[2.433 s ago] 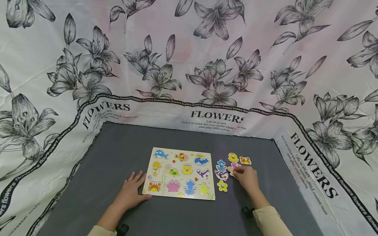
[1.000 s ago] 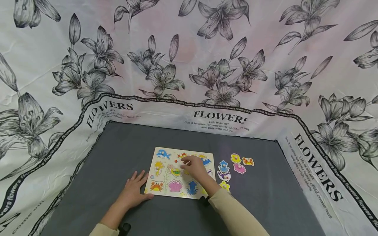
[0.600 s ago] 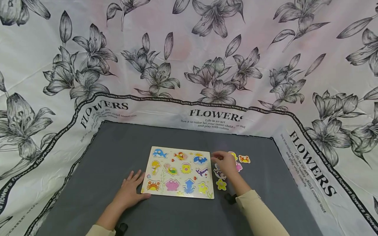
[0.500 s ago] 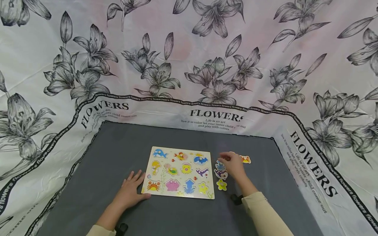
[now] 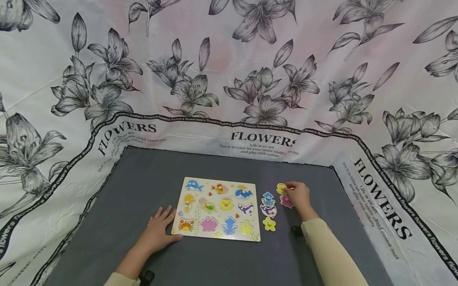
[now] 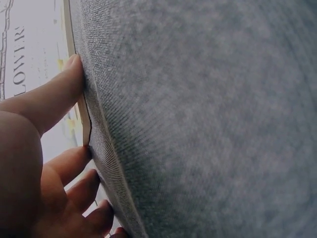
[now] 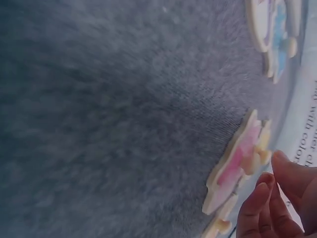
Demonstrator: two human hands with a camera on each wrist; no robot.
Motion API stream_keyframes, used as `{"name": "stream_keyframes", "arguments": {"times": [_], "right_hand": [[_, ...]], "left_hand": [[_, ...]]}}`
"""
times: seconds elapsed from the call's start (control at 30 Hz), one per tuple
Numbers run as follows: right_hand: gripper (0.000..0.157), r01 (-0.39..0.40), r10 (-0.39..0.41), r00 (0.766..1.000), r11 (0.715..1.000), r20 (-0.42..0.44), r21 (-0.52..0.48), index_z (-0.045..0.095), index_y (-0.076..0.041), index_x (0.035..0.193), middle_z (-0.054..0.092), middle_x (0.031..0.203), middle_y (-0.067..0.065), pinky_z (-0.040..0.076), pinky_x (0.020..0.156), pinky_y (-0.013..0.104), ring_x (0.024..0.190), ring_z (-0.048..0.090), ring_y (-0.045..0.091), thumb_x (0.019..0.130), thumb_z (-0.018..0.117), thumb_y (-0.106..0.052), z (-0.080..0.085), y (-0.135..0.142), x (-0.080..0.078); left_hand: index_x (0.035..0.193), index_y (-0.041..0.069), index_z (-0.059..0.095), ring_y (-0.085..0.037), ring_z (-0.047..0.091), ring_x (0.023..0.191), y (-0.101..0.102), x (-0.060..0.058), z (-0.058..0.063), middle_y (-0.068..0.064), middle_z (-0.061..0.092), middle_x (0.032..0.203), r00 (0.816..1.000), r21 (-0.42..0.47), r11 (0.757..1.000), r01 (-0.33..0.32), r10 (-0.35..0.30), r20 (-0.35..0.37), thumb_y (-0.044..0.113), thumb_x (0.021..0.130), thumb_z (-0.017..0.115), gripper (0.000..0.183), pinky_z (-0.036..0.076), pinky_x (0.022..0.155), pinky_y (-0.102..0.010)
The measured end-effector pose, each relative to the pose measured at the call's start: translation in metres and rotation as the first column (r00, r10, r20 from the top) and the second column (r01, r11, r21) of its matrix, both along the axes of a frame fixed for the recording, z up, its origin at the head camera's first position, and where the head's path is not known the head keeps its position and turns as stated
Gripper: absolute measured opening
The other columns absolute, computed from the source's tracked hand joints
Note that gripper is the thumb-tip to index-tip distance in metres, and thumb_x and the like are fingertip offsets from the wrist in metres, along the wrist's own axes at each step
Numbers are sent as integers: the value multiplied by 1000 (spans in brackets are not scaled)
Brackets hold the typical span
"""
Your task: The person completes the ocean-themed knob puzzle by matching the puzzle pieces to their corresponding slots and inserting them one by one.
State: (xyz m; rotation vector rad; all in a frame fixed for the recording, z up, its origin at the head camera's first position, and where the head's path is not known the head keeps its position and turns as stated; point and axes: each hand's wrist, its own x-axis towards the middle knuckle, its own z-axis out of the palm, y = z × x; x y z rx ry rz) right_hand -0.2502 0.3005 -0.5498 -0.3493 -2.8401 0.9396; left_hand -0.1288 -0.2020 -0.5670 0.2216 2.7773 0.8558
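Note:
A light wooden peg puzzle board [image 5: 230,234] with sea-animal pictures lies on the grey cloth. My left hand [image 5: 155,232] rests at its near left corner with fingers spread; in the left wrist view the thumb [image 6: 67,84] and index finger touch the board's edge. My right hand [image 5: 299,198] is over the loose pieces, thumb and fingertips close to the yellow octopus piece [image 5: 281,188] and pink crab piece [image 5: 286,201]. In the right wrist view the thumb and fingers [image 7: 257,198] are slightly bent with nothing between them, beside the pink piece's knob. The orange crab piece is hidden behind this hand.
Between board and right hand lie a blue squid piece [image 5: 268,198], a purple-and-white dolphin-like piece [image 5: 268,211] and a yellow starfish piece [image 5: 269,224]. The grey cloth [image 5: 214,262] is bordered by flower-printed fabric [image 5: 200,131] at the back and sides.
My right hand went from the loose pieces to over the board, then back right to the loose pieces. A small piece it held at first has left the group. The left hand stayed put.

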Motion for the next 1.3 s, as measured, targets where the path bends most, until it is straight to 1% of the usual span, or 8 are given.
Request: {"name": "stream_keyframes", "arguments": {"times": [0.2, 0.4, 0.57, 0.7, 0.87, 1.07, 1.17, 1.3], "right_hand": [[28, -18, 16, 998, 1000, 60, 23, 73, 2, 118, 72, 117, 22, 52, 93, 53, 109, 64, 39, 95, 67, -11, -5, -3, -10], [25, -16, 16, 1000, 1000, -3, 6, 74, 1, 118, 72, 116, 22, 55, 90, 52, 107, 66, 38, 98, 66, -11, 1, -14, -10], [22, -115, 108, 989, 991, -101, -64, 77, -2, 112, 76, 106, 18, 60, 78, 44, 95, 73, 31, 96, 71, -14, 17, -53, -1], [17, -232, 223, 969, 970, -107, -77, 80, -6, 105, 78, 97, 10, 60, 69, 35, 82, 73, 21, 92, 76, -16, 23, -97, 15], [13, -338, 330, 940, 936, -85, -101, 82, -9, 100, 78, 91, 4, 57, 61, 28, 73, 71, 12, 89, 79, -15, 19, -144, 32], [11, -424, 422, 906, 905, -35, -50, 83, -15, 98, 78, 94, -1, 55, 64, 26, 78, 68, 9, 89, 78, -20, 7, -179, 37], [12, -434, 436, 900, 900, 25, -40, 83, -15, 99, 77, 93, -1, 52, 58, 26, 70, 64, 9, 89, 79, -22, 2, -189, 37], [14, -411, 412, 905, 911, 104, -31, 82, -15, 100, 76, 89, -1, 50, 54, 26, 63, 59, 9, 88, 80, -21, -1, -197, 34]], "left_hand": [[155, 7, 40, -49, 12, 152, 0, 0, 0, -21, 28, 164, 1000, 7, 1000, -5, 5, 5, 51, 76, 85, 102, 14, 117, -72], [156, 7, 39, -48, 11, 153, -1, 0, 0, -20, 27, 164, 1000, 9, 1000, -12, 12, 9, 52, 76, 85, 102, 13, 118, -72], [156, 7, 39, -48, 11, 153, -1, 0, 2, -20, 27, 164, 1000, 3, 1000, -15, 15, 3, 53, 76, 84, 102, 14, 117, -72], [156, 7, 40, -49, 12, 152, -1, 0, 3, -21, 28, 164, 1000, 1, 1000, -12, 12, 2, 54, 75, 84, 103, 14, 117, -73], [156, 7, 39, -49, 12, 152, 0, 1, 1, -21, 28, 164, 1000, -2, 1000, -4, 4, 4, 54, 76, 83, 102, 15, 116, -74], [155, 7, 41, -50, 12, 152, -1, 1, 1, -22, 29, 163, 1000, 7, 1000, -8, 8, -8, 53, 76, 84, 102, 15, 116, -74], [155, 7, 40, -49, 13, 152, -1, 0, 0, -21, 29, 163, 1000, 4, 1000, -7, 7, -6, 55, 75, 84, 103, 15, 116, -74], [156, 8, 40, -49, 12, 152, -1, 0, 0, -21, 28, 164, 1000, 4, 1000, -7, 7, 0, 55, 76, 83, 103, 14, 117, -73]]}}
